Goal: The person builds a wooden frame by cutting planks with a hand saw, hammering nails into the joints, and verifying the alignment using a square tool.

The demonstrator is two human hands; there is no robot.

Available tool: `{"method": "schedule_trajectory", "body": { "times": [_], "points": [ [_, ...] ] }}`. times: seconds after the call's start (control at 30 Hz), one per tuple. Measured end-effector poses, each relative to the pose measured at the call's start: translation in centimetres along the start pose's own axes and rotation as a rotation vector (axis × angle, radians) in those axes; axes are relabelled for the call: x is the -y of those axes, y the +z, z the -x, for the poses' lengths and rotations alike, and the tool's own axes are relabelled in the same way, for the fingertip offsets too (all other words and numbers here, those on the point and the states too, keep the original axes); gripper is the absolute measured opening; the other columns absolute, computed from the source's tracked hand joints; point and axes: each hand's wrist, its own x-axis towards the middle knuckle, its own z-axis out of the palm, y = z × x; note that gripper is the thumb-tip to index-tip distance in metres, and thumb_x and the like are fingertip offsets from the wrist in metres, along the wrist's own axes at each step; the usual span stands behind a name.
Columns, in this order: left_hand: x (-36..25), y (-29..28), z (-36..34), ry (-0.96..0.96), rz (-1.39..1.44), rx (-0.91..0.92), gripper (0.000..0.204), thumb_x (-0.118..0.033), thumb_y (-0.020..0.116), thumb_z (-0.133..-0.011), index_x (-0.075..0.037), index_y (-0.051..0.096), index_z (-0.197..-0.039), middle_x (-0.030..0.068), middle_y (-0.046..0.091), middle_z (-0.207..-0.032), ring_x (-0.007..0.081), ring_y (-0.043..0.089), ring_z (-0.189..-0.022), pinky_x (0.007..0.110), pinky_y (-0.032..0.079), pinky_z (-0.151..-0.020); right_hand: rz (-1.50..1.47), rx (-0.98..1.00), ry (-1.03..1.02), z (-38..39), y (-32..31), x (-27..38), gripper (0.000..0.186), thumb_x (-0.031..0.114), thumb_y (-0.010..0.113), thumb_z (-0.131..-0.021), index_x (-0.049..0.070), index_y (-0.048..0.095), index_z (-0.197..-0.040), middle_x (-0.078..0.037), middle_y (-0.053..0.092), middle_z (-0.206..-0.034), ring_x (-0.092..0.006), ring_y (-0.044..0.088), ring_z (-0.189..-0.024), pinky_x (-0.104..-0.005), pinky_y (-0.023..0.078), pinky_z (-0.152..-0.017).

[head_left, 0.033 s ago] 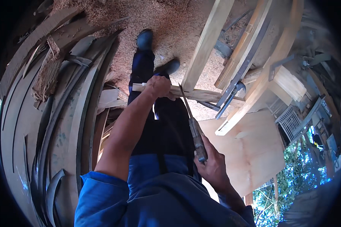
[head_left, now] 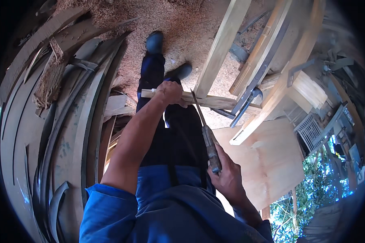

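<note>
Ok, L hand (head_left: 169, 92) hides pt of batten (head_left: 215, 101); tool (head_left: 211, 148) type unclear.

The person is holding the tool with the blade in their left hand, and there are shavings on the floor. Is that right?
Not quite: the head view shows the bladed tool in the right hand; the left hand grips a wooden strip. There are shavings on the floor.

Looks like a woodworking workshop, judging by the reddish wood shavings (head_left: 182, 20) spread thickly underfoot, the long boards (head_left: 69, 141) piled at left, the squared timber beam (head_left: 223, 46) at upper right, the plywood sheet (head_left: 271, 166) and the narrow-bladed hand tool (head_left: 209, 145). Opens at lower right onto green foliage (head_left: 312, 178).
</note>
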Motion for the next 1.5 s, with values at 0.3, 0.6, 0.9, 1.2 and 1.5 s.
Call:
{"method": "schedule_trajectory", "body": {
  "times": [0.3, 0.6, 0.9, 1.2, 1.5],
  "points": [
    [-1.7, -1.6, 0.4, -0.033, -0.061, 0.089, 0.073, -0.069, 0.076, -0.065, -0.007, 0.074, -0.104, 0.0130, 0.072, -0.107, 0.0288, 0.069, -0.104, 0.040, 0.053, -0.092, 0.089, 0.015, 0.086, -8.1, 4.3, -2.0, 0.074, 0.008, 0.073, -0.077, -0.002, 0.036, -0.141, -0.029, 0.060, -0.121, -0.0424, 0.065, -0.100, -0.0468, 0.055, -0.085],
    [-1.5, -1.8, 0.5, -0.027, -0.180, 0.074, 0.070, -0.068, 0.068, -0.075, -0.003, 0.070, -0.101, 0.0224, 0.069, -0.105, 0.0360, 0.067, -0.104, 0.047, 0.054, -0.089, 0.158, -0.055, -0.013, -4.4, 3.3, -0.9, 0.058, 0.012, 0.068, -0.083, -0.006, 0.047, -0.133, -0.025, 0.066, -0.085, -0.0372, 0.071, -0.072, -0.0445, 0.060, -0.062],
    [-0.4, 0.4, -1.2, 0.020, -0.209, -0.041, 0.059, -0.061, 0.069, -0.077, -0.007, 0.072, -0.099, 0.0223, 0.070, -0.097, 0.0390, 0.068, -0.097, 0.049, 0.054, -0.086, 0.073, -0.045, 0.031, -10.5, 4.9, -3.6, 0.062, 0.010, 0.071, -0.079, -0.006, 0.045, -0.133, -0.028, 0.067, -0.097, -0.0412, 0.069, -0.085, -0.0473, 0.058, -0.074],
    [0.6, 1.7, -1.8, -0.012, -0.198, -0.081, 0.064, -0.067, 0.068, -0.075, -0.006, 0.071, -0.096, 0.0211, 0.070, -0.094, 0.0373, 0.068, -0.096, 0.049, 0.055, -0.084, 0.051, 0.010, 0.067, -10.8, 4.1, -3.5, 0.060, 0.012, 0.073, -0.079, -0.005, 0.047, -0.131, -0.027, 0.065, -0.103, -0.0402, 0.070, -0.083, -0.0473, 0.058, -0.074],
    [-1.5, -1.0, -0.6, -0.044, -0.162, 0.107, 0.077, -0.073, 0.067, -0.072, -0.004, 0.070, -0.105, 0.0212, 0.070, -0.105, 0.0361, 0.067, -0.104, 0.046, 0.052, -0.093, 0.126, 0.073, 0.099, -7.9, 3.2, -3.7, 0.071, 0.006, 0.074, -0.074, -0.002, 0.042, -0.137, -0.025, 0.059, -0.125, -0.0418, 0.066, -0.099, -0.0471, 0.055, -0.086]
  ]
}}
